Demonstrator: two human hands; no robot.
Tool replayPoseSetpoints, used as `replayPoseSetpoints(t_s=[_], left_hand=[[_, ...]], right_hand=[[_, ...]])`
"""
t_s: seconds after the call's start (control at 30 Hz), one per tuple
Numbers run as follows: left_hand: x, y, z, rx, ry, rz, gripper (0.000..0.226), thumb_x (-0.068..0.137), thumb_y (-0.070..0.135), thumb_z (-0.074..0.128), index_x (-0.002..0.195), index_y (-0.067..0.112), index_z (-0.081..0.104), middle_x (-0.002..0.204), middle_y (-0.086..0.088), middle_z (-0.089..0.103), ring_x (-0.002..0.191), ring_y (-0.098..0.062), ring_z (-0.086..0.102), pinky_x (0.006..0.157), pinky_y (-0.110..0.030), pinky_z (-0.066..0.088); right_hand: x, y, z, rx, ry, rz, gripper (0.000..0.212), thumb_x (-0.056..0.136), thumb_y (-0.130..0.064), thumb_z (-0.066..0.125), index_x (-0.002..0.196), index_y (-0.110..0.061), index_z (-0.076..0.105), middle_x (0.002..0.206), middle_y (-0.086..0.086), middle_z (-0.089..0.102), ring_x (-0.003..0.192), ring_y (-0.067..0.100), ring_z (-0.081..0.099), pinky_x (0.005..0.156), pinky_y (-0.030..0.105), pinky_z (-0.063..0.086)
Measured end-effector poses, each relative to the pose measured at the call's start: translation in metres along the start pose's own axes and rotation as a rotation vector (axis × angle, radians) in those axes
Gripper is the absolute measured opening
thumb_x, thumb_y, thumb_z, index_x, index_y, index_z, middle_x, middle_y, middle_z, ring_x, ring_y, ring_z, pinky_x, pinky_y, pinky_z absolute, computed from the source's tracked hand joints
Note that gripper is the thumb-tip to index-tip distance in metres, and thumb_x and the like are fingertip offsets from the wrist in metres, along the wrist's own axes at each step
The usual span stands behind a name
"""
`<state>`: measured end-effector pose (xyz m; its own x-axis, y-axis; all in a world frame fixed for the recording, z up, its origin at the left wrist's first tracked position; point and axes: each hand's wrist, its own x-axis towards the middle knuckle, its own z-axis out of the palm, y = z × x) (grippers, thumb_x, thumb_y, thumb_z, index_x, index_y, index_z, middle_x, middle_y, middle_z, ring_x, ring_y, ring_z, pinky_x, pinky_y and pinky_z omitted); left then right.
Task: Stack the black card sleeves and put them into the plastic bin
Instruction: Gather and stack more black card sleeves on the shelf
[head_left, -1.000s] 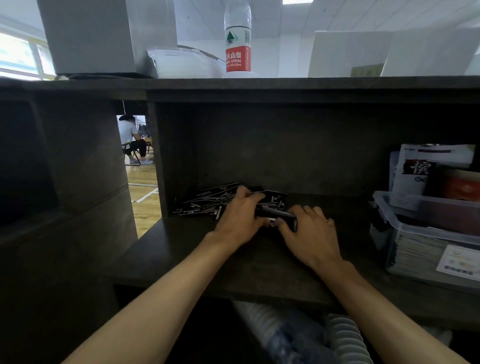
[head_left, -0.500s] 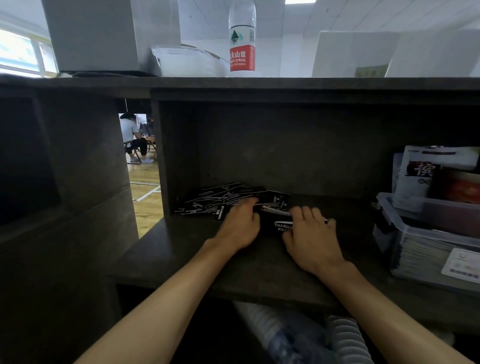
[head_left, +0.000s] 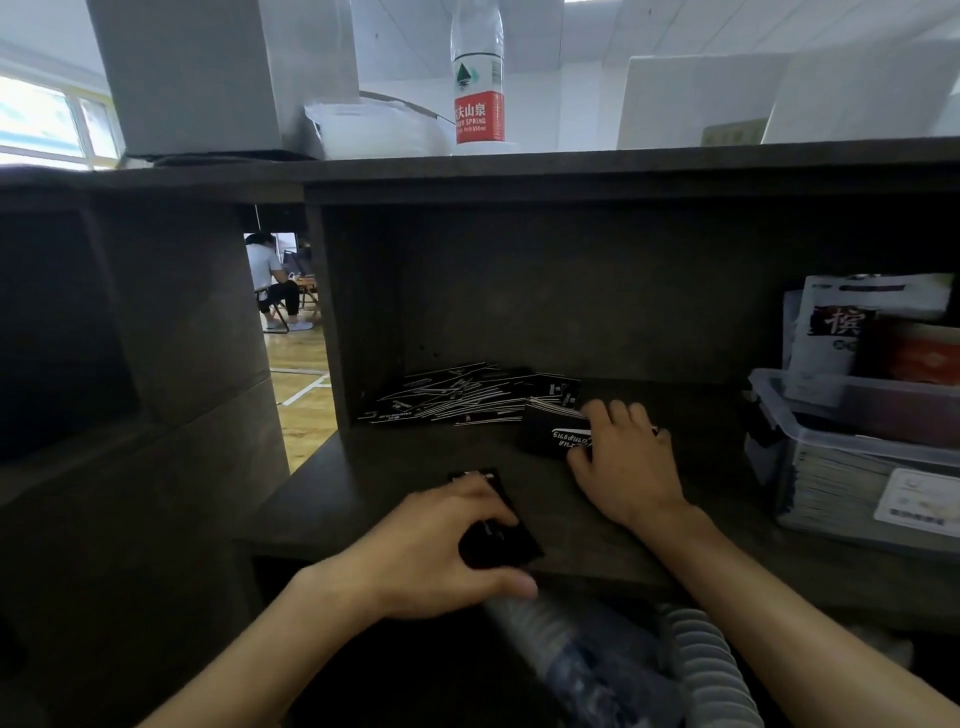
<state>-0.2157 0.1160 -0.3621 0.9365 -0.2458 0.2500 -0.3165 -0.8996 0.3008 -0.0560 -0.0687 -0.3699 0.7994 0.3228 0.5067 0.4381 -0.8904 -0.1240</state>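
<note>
From your head camera, you look into a dark counter (head_left: 363, 499) with an open cubby. Your left hand (head_left: 441, 545) is near the front edge, fingers and thumb curled around a small bunch of black sleeves (head_left: 498, 545). Your right hand (head_left: 623, 467) is farther in, fingers curled over a second bunch (head_left: 550, 436) that lies on the counter surface, white lettering showing. A loose pile (head_left: 457, 397) of more sleeves is fanned out at the back left of the cubby, just beside the right hand's bunch. The clear plastic bin (head_left: 841, 447) stands at the right, well apart from both hands, with packets inside it. A water bottle (head_left: 478, 88) stands on the top ledge.
</note>
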Motion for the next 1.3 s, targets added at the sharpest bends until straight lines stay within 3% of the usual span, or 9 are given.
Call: replayPoseSetpoints(t_s=[0.17, 0.3, 0.37, 0.47, 0.53, 0.8, 0.97, 1.07, 1.3], left_hand=[[-0.019, 0.018, -0.004, -0.197, 0.172, 0.262, 0.017, 0.09, 0.022, 0.067, 0.107, 0.023, 0.071, 0.105, 0.016, 0.065, 0.101, 0.001, 0.061, 0.089, -0.019, 0.048], [0.017, -0.002, -0.017, -0.429, 0.707, -0.009, 0.014, 0.094, 0.014, 0.061, 0.095, 0.027, 0.065, 0.09, 0.013, 0.068, 0.089, -0.004, 0.066, 0.077, -0.017, 0.051], [0.045, -0.017, -0.017, -0.426, 0.768, -0.164, 0.02, 0.096, 0.012, 0.058, 0.09, 0.03, 0.059, 0.085, 0.012, 0.068, 0.085, -0.001, 0.065, 0.069, -0.008, 0.046], [0.08, -0.035, -0.001, -0.328, 0.682, -0.295, 0.012, 0.099, 0.016, 0.053, 0.092, 0.026, 0.052, 0.087, 0.006, 0.068, 0.082, -0.005, 0.064, 0.066, -0.009, 0.045], [0.096, -0.037, 0.012, -0.211, 0.6, -0.339, 0.007, 0.099, 0.024, 0.055, 0.092, 0.025, 0.052, 0.085, 0.003, 0.067, 0.081, -0.012, 0.065, 0.07, -0.024, 0.05], [0.117, -0.023, 0.025, 0.092, 0.432, -0.276, 0.019, 0.1, 0.033, 0.048, 0.091, 0.024, 0.061, 0.081, 0.003, 0.062, 0.081, -0.02, 0.064, 0.064, -0.034, 0.048], [0.106, -0.068, -0.003, 0.136, 0.403, -0.455, 0.028, 0.098, 0.024, 0.05, 0.125, 0.019, 0.058, 0.114, -0.007, 0.065, 0.106, -0.023, 0.062, 0.091, -0.042, 0.052], [0.097, -0.092, -0.006, 0.273, 0.167, -0.666, 0.045, 0.099, 0.041, 0.046, 0.135, 0.013, 0.05, 0.141, -0.014, 0.048, 0.132, -0.033, 0.043, 0.109, -0.047, 0.035], [0.065, -0.079, 0.013, 0.264, 0.126, -0.462, 0.053, 0.096, 0.059, 0.038, 0.136, 0.027, 0.051, 0.138, -0.004, 0.052, 0.13, -0.026, 0.042, 0.105, -0.043, 0.031]], right_hand=[[-0.001, -0.001, -0.004, 0.008, -0.014, 0.003, 0.046, 0.092, -0.042, 0.05, 0.134, -0.024, 0.043, 0.127, 0.003, 0.05, 0.119, 0.021, 0.043, 0.095, 0.047, 0.043], [0.0, 0.0, -0.005, 0.054, -0.024, 0.002, 0.038, 0.096, -0.038, 0.044, 0.131, -0.023, 0.047, 0.124, 0.003, 0.052, 0.117, 0.021, 0.044, 0.096, 0.047, 0.042], [0.0, 0.0, -0.008, 0.125, -0.006, 0.017, 0.033, 0.098, -0.034, 0.037, 0.125, -0.023, 0.052, 0.12, 0.003, 0.056, 0.113, 0.02, 0.046, 0.095, 0.047, 0.043], [0.0, 0.0, -0.009, 0.173, 0.012, 0.028, 0.033, 0.099, -0.036, 0.033, 0.119, -0.023, 0.056, 0.117, 0.002, 0.059, 0.111, 0.02, 0.048, 0.094, 0.048, 0.043], [0.0, -0.001, -0.008, 0.143, 0.012, 0.016, 0.037, 0.1, -0.044, 0.034, 0.122, -0.024, 0.055, 0.12, 0.002, 0.058, 0.114, 0.02, 0.047, 0.095, 0.048, 0.043], [0.008, 0.002, -0.004, -0.107, -0.046, -0.044, 0.044, 0.098, -0.052, 0.039, 0.136, -0.03, 0.044, 0.133, 0.0, 0.05, 0.128, 0.025, 0.036, 0.096, 0.053, 0.039], [0.007, -0.004, 0.004, -0.176, -0.014, -0.057, 0.037, 0.099, -0.045, 0.038, 0.129, -0.026, 0.045, 0.128, 0.001, 0.052, 0.121, 0.024, 0.043, 0.091, 0.053, 0.041], [0.006, -0.003, 0.007, -0.173, 0.001, -0.034, 0.037, 0.099, -0.045, 0.037, 0.13, -0.025, 0.044, 0.126, 0.0, 0.051, 0.116, 0.022, 0.046, 0.089, 0.05, 0.042], [0.006, -0.003, 0.007, -0.144, 0.002, -0.02, 0.039, 0.099, -0.045, 0.037, 0.132, -0.025, 0.044, 0.127, 0.001, 0.051, 0.118, 0.022, 0.045, 0.092, 0.049, 0.043]])
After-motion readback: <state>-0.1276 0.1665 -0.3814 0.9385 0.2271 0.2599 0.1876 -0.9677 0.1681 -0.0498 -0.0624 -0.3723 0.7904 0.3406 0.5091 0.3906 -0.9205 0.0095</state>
